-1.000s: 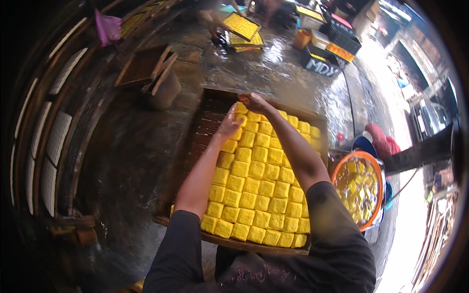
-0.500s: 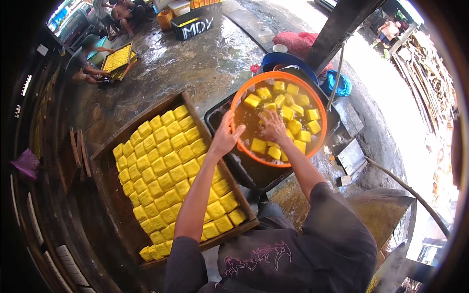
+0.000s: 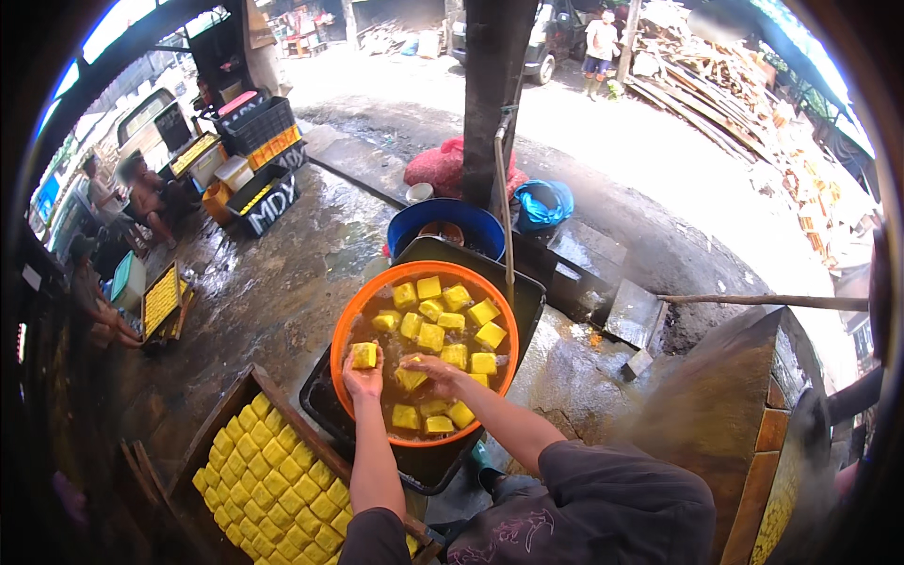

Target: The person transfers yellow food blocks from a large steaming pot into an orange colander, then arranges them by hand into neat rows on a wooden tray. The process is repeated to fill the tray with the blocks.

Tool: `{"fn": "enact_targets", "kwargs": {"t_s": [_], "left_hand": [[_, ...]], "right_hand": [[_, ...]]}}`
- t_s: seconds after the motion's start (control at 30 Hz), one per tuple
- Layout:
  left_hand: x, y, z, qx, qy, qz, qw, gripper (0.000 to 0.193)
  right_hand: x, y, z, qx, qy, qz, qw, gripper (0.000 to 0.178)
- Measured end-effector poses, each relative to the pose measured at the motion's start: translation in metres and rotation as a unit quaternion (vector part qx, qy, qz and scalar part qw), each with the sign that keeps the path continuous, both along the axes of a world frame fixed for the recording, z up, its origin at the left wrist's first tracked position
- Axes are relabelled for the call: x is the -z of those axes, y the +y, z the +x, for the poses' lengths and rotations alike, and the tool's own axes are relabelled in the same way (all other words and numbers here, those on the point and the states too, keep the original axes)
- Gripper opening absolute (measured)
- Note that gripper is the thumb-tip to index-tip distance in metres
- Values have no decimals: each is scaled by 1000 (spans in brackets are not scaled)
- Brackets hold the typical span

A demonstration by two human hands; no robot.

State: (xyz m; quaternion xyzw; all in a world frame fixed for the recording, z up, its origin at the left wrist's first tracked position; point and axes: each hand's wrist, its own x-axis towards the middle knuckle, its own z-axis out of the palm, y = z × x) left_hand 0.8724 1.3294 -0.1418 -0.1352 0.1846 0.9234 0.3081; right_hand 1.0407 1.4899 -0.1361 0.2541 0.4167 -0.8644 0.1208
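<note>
An orange basin (image 3: 347, 325) of brownish liquid holds several yellow tofu blocks (image 3: 430, 336). At its left rim, my left hand (image 3: 363, 381) is cupped around one yellow tofu block, raised above the liquid. My right hand (image 3: 441, 373) reaches over the basin, its fingers closed on another tofu block (image 3: 411, 377) near the middle; its thumb is partly hidden. At lower left, a wooden tray (image 3: 306, 428) carries close rows of yellow tofu blocks (image 3: 273, 480), partly behind my left arm.
The basin rests on a black tub (image 3: 325, 410). Behind it are a blue tub (image 3: 490, 226), a dark post (image 3: 492, 104) and a pole (image 3: 508, 207). A red sack (image 3: 438, 176) and blue-lined bucket (image 3: 544, 207) stand beyond. At far left, a person (image 3: 94, 292) is beside another tray (image 3: 162, 301).
My left hand has left the basin rim and now holds a tofu block. My right hand has come nearer to it, onto another block. The view has swung right and up.
</note>
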Motion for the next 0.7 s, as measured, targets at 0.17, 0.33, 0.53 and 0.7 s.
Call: {"fn": "enact_targets", "kwargs": {"t_s": [0.17, 0.33, 0.53, 0.7], "left_hand": [[-103, -136, 69, 30, 212, 3, 977, 41], [-179, -399, 192, -121, 245, -49, 961, 68], [-191, -630, 371, -403, 42, -221, 887, 30], [-169, -718, 448, -512, -38, -481, 711, 32]], "right_hand": [[-36, -44, -25, 76, -59, 4, 995, 46], [-147, -219, -44, -192, 187, 28, 963, 32], [-194, -572, 0, -659, 299, 222, 653, 51], [-174, -753, 47, -646, 502, 478, 319, 67]]}}
